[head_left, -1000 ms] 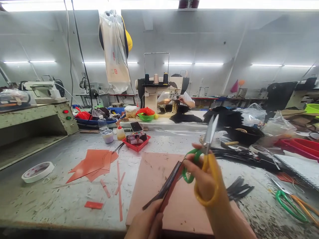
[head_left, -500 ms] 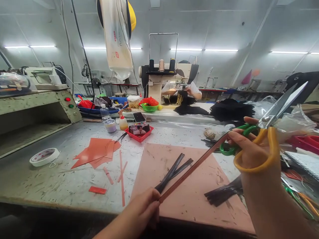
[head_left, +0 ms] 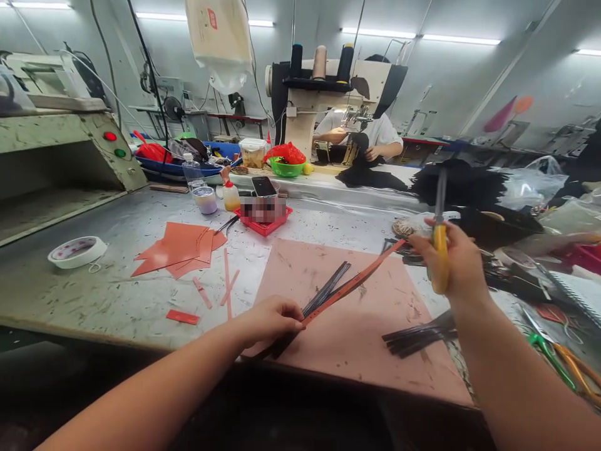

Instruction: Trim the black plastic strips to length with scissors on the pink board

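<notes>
A long, narrow orange-brown strip (head_left: 351, 287) stretches slantwise between my hands, bowed a little. Its near end is pinched by my left hand (head_left: 277, 319), and its far end is between the fingers of my right hand (head_left: 457, 257). That right hand also carries scissors (head_left: 440, 241) with a yellow handle, seen edge-on with blades pointing up. Beneath the strip, a bundle of thin black strips (head_left: 328, 288) lies on a pinkish board (head_left: 357, 351), partly covered by my left hand. Another black bundle (head_left: 417, 337) rests on the board's right side, beside my right forearm.
Orange sheets (head_left: 176, 250), small strip pieces (head_left: 182, 317) and a tape roll (head_left: 77, 252) lie on the left. A red tray (head_left: 263, 225) and bottles stand behind. More scissors (head_left: 556, 360) lie at right. Across the table, another person works at a sewing machine (head_left: 323, 94).
The view has tilted down. My right hand has turned the scissors from slanting to nearly upright and edge-on. The strip has twisted, showing a brighter orange face.
</notes>
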`<action>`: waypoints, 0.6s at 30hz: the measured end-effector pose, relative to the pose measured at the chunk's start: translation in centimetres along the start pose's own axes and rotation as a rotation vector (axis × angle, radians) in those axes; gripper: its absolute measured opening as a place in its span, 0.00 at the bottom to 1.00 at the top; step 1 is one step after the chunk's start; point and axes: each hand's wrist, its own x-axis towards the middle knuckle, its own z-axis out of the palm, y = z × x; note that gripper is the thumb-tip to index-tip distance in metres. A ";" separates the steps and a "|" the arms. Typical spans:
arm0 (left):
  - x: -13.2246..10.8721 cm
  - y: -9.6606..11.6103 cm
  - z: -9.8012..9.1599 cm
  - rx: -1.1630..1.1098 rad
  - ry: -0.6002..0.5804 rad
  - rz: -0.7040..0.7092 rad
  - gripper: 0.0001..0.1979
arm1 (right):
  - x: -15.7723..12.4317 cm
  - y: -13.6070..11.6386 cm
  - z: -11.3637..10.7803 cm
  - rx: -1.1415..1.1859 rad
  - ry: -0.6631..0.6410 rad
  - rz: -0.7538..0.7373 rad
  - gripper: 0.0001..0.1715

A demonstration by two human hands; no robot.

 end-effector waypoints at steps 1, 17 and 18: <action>0.1 -0.1 0.0 -0.030 -0.001 -0.021 0.10 | -0.7 0.5 -0.2 -0.064 -0.105 0.007 0.26; -0.6 0.6 -0.7 -0.236 0.017 -0.120 0.10 | -14.3 0.4 0.9 -0.140 -1.346 0.021 0.21; -0.6 0.6 -0.7 -0.233 0.017 -0.116 0.10 | -14.3 0.4 0.9 -0.138 -1.340 0.019 0.21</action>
